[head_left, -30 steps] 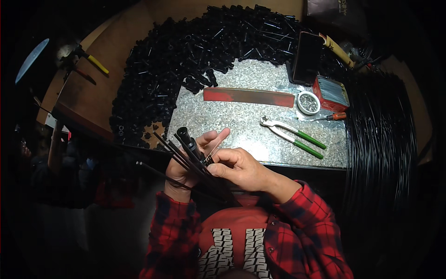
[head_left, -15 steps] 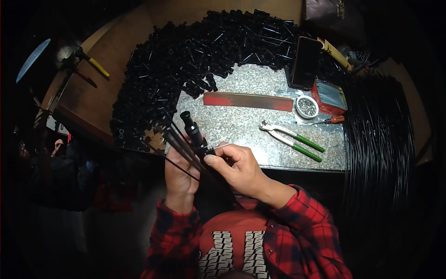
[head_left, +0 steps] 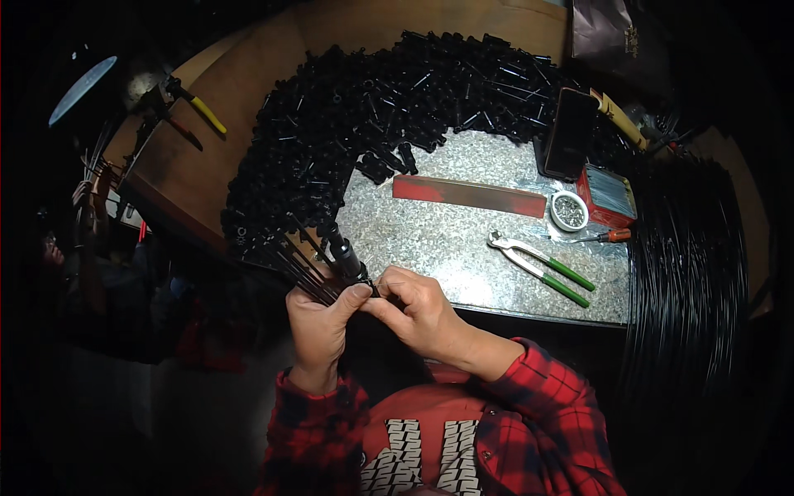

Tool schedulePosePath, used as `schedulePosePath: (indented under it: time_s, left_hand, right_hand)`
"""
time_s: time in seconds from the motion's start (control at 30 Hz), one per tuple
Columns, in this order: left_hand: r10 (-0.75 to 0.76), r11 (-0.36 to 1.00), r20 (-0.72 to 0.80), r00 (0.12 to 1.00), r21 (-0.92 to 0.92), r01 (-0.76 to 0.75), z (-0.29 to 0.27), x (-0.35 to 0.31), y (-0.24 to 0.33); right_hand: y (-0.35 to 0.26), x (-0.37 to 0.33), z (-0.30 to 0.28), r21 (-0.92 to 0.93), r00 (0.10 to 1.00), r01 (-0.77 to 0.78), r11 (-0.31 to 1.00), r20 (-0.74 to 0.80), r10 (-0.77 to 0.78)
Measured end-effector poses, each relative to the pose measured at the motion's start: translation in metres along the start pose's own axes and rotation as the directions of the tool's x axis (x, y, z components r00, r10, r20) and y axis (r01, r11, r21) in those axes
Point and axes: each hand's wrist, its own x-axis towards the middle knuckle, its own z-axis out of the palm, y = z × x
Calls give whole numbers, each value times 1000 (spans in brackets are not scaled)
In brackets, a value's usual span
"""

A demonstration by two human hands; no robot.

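Note:
My left hand is closed round a bunch of thin black rods and a black ribbed cylindrical part, which tilts up and away to the left. Its thumb presses near the lower end of that part. Close against it, my right hand is pinched at the same end, thumb and fingertips almost meeting the left thumb. A thin pale wire or pin shows faintly by the right fingers; its ends are hidden. Both hands are held off the near edge of the speckled tabletop.
A large heap of black cylindrical parts curves round the back and left. On the tabletop lie a red-brown bar, green-handled pincers, a white cup, a screwdriver, a red box and a phone. Long black strands hang right.
The view has shifted, so the table appears farther right and lower. My left thumb has come over the front of the cylindrical part. Both hands now sit lower on it, and the pale wire shows less.

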Motion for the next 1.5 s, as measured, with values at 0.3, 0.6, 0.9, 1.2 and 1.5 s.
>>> schedulePosePath:
  time_s: [0.3, 0.6, 0.9, 1.2, 1.5]
  left_hand:
    - [29, 988, 41, 999, -150, -23, -1, 5, -1]
    - [-21, 993, 392, 920, -103, 66, -27, 15, 0]
    - [276, 960, -56, 959, 52, -273, 27, -16, -26]
    - [115, 978, -69, 991, 184, -101, 7, -7, -7]
    - [178, 912, 64, 982, 363, -189, -9, -7, -4]
  right_hand:
    - [-4, 10, -18, 223, 824, -534, 816, 354, 442]
    - [8, 6, -15, 471, 789, -600, 647, 480, 382]
    - [1, 12, 0, 228, 843, -537, 812, 174, 509]
    - [0, -3, 21, 320, 937, -342, 883, 53, 344]
    - [16, 1, 14, 440, 836, -549, 710, 300, 461]
